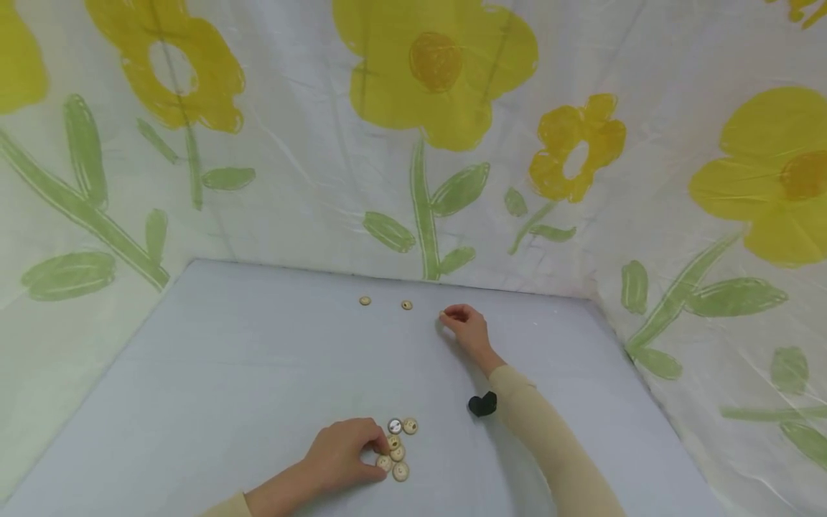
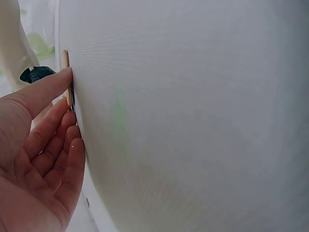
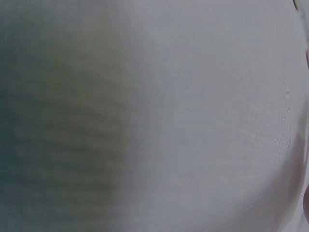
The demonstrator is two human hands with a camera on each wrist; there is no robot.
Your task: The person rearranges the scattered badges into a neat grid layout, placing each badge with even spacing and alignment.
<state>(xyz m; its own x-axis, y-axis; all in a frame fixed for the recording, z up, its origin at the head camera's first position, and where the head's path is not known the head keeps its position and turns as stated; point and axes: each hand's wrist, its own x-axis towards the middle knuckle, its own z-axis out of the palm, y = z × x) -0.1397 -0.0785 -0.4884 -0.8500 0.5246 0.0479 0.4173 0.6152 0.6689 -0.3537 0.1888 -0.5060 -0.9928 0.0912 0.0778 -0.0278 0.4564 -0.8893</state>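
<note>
My right hand (image 1: 470, 332) is at the far side of the table, with thumb and fingertips pinching a small round wooden badge (image 1: 442, 314). In the right wrist view only a sliver of that hand shows at the right edge. Near the front, my left hand (image 1: 345, 454) has thumb and index finger on either side of a wooden badge (image 1: 384, 463) in a small cluster. The left wrist view shows this badge (image 2: 66, 60) edge-on at the fingertips. Beside it lie several more badges (image 1: 400, 471), some with dark printed marks; one silver-faced disc (image 1: 395, 426) lies among them.
Two wooden badges, one on the left (image 1: 365, 301) and one on the right (image 1: 406, 305), lie apart near the table's back edge. A black object (image 1: 482, 404) sits against the right sleeve. A flower-painted curtain (image 1: 291, 201) stands behind the grey-white table (image 1: 226, 373).
</note>
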